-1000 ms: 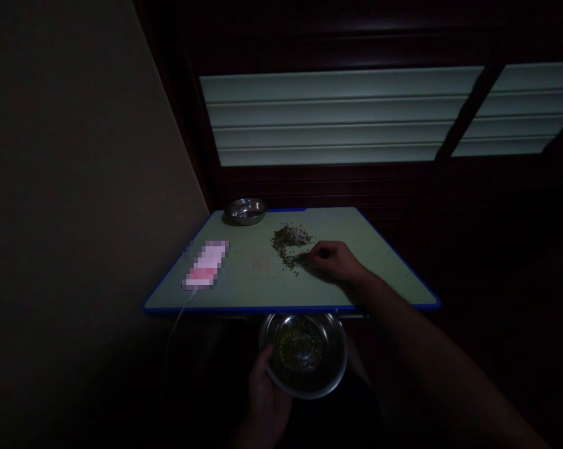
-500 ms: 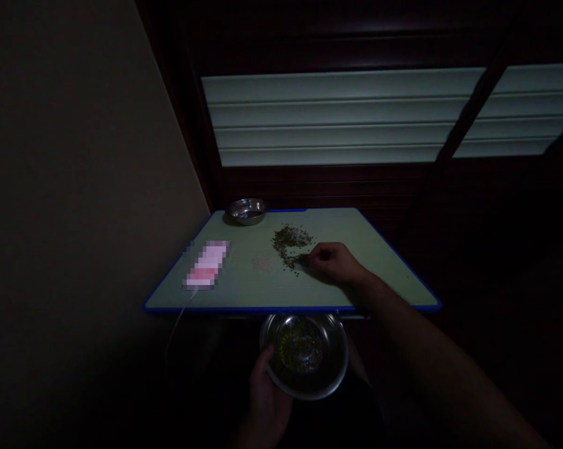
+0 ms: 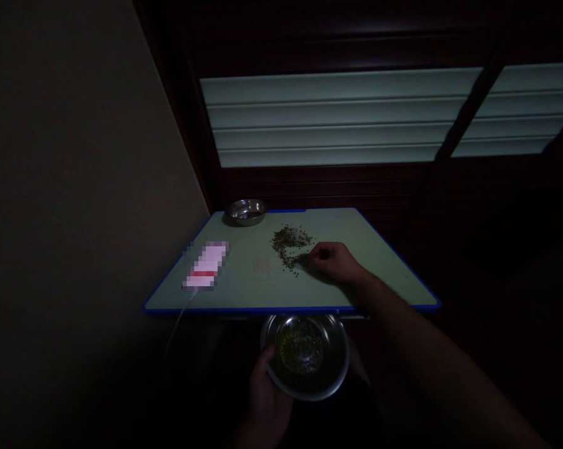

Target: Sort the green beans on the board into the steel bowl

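Observation:
My left hand [image 3: 268, 386] grips the rim of a round metal bowl [image 3: 325, 386], thumb over the edge, just below the table's front side. Small green beans [image 3: 300, 346] lie in the bottom of that bowl. On the pale green tabletop [image 3: 356, 227] is a loose pile of green beans [image 3: 285, 240] with whitish grains mixed in at its right. My right hand [image 3: 335, 260] is at the pile's near right edge, fingers pinched together. What the fingertips hold is too dark to make out. Left of the pile lies a thin patch of pale grains [image 3: 263, 265].
A smaller metal bowl [image 3: 247, 213] stands at the table's back left corner, something dark inside. A lit, blurred phone [image 3: 209, 265] lies at the left, its white cable [image 3: 181, 315] hanging over the front edge. A wall [image 3: 98, 156] rises at the left, slatted panels [image 3: 337, 118] behind.
Both hands, the bowl and the beans look almost the same as before. The red band on the phone's screen has become narrower and brighter.

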{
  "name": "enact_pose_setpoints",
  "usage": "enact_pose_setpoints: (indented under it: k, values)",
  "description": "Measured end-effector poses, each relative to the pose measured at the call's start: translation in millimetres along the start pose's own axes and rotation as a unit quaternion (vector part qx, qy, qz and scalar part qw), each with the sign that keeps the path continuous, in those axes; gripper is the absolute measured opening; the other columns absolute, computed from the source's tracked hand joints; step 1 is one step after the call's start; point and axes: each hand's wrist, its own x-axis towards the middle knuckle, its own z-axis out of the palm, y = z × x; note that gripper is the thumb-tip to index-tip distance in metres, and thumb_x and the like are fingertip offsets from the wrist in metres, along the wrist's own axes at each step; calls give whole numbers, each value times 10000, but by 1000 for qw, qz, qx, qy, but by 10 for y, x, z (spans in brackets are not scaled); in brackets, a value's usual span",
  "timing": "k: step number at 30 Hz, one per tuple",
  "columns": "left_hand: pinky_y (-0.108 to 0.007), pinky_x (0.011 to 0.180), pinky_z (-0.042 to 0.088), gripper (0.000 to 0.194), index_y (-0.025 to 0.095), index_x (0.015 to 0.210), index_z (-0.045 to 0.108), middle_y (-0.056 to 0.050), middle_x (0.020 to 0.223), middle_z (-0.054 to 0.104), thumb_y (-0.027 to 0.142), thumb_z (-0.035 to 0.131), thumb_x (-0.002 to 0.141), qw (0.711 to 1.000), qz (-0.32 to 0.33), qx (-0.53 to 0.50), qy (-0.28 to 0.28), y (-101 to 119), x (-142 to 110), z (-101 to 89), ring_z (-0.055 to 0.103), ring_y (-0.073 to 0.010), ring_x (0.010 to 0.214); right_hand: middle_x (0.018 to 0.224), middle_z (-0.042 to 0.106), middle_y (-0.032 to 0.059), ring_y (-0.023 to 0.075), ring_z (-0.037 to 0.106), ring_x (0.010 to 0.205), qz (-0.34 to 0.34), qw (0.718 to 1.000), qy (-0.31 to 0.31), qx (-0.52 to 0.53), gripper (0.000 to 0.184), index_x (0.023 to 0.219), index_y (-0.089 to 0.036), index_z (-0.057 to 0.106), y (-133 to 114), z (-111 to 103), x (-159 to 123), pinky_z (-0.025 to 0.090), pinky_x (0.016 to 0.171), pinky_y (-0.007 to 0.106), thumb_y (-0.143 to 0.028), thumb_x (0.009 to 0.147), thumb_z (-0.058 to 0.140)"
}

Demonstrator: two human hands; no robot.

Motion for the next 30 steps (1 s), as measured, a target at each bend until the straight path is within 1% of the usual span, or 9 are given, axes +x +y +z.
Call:
enact_pose_setpoints:
  k: [4,6,10,15,17,19,21,25,30]
  values:
    - [-441,980,486,240,187,964,754,-59,825,794,187,542,852,1000,7,8,4,4,-21,33,734,-235,853,625,653,27,136,553,594,-13,999,20,-24,166,684,-147,680,21,-1,6,423,561,248,-310,658,668]
    - [-436,974,491,233,175,936,754,-63,799,791,195,535,857,1000,10,15,15,4,-22,42,735,-232,838,631,660,33,138,555,589,-13,999,26,-24,176,692,-148,681,21,1,4,425,561,253,-321,668,668]
    - [-426,958,502,223,165,869,753,-76,811,792,193,533,859,1000,7,20,18,2,-5,37,735,-226,814,672,687,46,141,573,602,-15,1000,12,-8,183,735,-144,697,4,7,-3,444,589,266,-314,675,667]
    - [-437,958,502,210,158,874,756,-90,875,795,206,553,852,1000,3,11,13,1,-8,35,733,-242,861,664,688,37,144,583,610,-20,1000,-9,6,184,735,-144,705,10,14,-4,445,597,266,-312,662,684]
    - [-435,959,501,217,166,879,758,-84,862,795,203,546,854,1000,-2,8,11,2,-15,36,732,-244,872,666,687,37,144,585,613,-22,1000,-18,14,183,732,-143,703,25,14,-1,446,598,266,-313,667,683]
    - [-431,959,499,222,161,872,760,-88,836,793,199,543,853,1000,-3,7,16,2,-16,31,732,-248,875,683,692,40,147,591,629,-29,999,-14,11,183,744,-144,706,36,9,1,452,614,271,-311,677,676]
    - [-429,962,496,222,157,901,762,-91,823,791,197,551,846,1000,1,6,17,3,-8,20,731,-252,877,702,701,44,154,599,646,-37,999,-3,-1,183,760,-147,712,36,2,2,460,635,280,-308,686,669]
    - [-448,975,484,287,196,1066,741,-69,839,793,218,561,842,1000,11,13,-1,1,2,5,728,-254,900,732,719,51,167,618,673,-43,999,-5,-18,186,783,-151,722,10,-9,-7,469,652,287,-305,702,658]
    - [-441,974,485,305,196,1099,729,-72,871,792,217,573,838,1000,17,1,-1,2,-36,44,725,-257,906,738,724,52,167,623,678,-38,999,-24,-1,200,792,-149,729,1,-12,-18,480,651,284,-324,710,676]
